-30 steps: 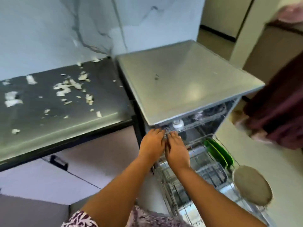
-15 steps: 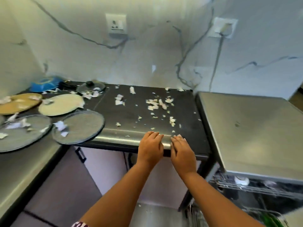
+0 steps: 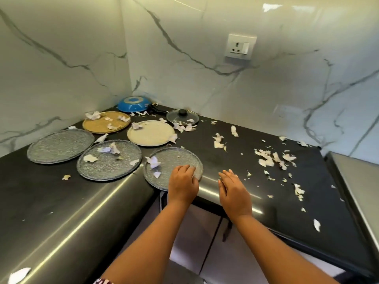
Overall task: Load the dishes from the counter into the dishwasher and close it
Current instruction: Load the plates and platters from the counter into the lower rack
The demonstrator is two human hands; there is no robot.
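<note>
Grey speckled plate [image 3: 174, 160] lies under your left hand [image 3: 183, 186], fingers bent on it, grip unclear; your right hand [image 3: 234, 192] hovers open just beside it.

No writing, label, brand, number or sign can be read anywhere in the frame.
</note>
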